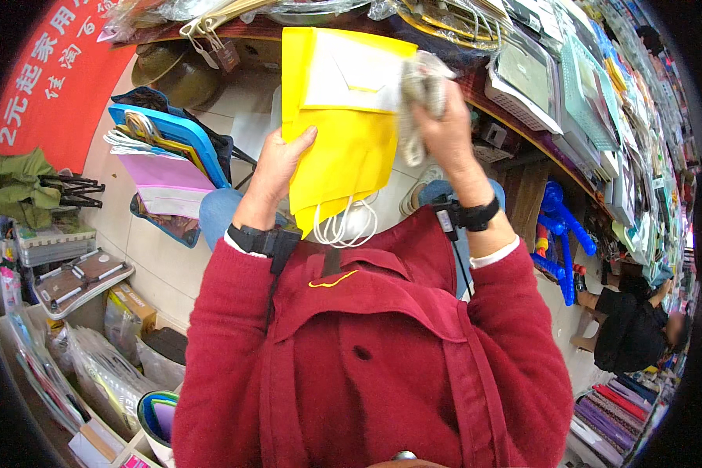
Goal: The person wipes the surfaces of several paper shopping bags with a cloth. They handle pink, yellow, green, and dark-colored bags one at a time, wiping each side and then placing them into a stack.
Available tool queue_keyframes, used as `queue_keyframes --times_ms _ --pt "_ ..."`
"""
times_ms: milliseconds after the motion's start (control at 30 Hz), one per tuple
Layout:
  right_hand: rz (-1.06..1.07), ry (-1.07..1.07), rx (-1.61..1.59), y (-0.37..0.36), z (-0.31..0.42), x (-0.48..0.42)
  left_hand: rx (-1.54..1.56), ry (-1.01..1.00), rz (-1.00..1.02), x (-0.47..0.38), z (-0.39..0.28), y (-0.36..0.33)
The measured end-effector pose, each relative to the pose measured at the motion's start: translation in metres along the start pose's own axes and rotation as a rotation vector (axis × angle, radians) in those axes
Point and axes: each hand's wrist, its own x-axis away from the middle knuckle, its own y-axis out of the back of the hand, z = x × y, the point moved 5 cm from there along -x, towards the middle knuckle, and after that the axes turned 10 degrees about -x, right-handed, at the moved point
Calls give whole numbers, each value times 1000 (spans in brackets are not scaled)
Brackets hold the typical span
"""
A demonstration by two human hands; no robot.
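Observation:
Before me hangs a yellow paper gift bag (345,143) with a white panel across its far part. White cord handles (345,228) dangle from its near end, just above my red apron (380,292). My left hand (281,167) grips the bag's left edge, thumb on top. In my right hand (444,120) is a bunched greyish cloth (412,134), partly blurred. The cloth lies against the bag's right edge, by the white panel.
Left of me, a blue-framed stool (175,131) bears pink and other paper bags (169,175). A goods counter (532,137) with baskets curves along the far and right sides. Blue balloon-like toys (556,228) hang below it. Another person (632,327) is at the far right.

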Motion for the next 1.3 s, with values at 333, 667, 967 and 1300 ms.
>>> queue_keyframes --times_ms 333,667,967,1300 --pt "530 185 132 -87 23 73 157 -44 -19 4 -16 16" --pt "302 -34 153 -37 -14 38 14 43 -128 -43 16 41" --pt "357 25 14 -111 -1 11 34 3 -250 -76 29 33" --pt "394 -239 256 -96 -41 45 118 71 -208 -51 36 42"
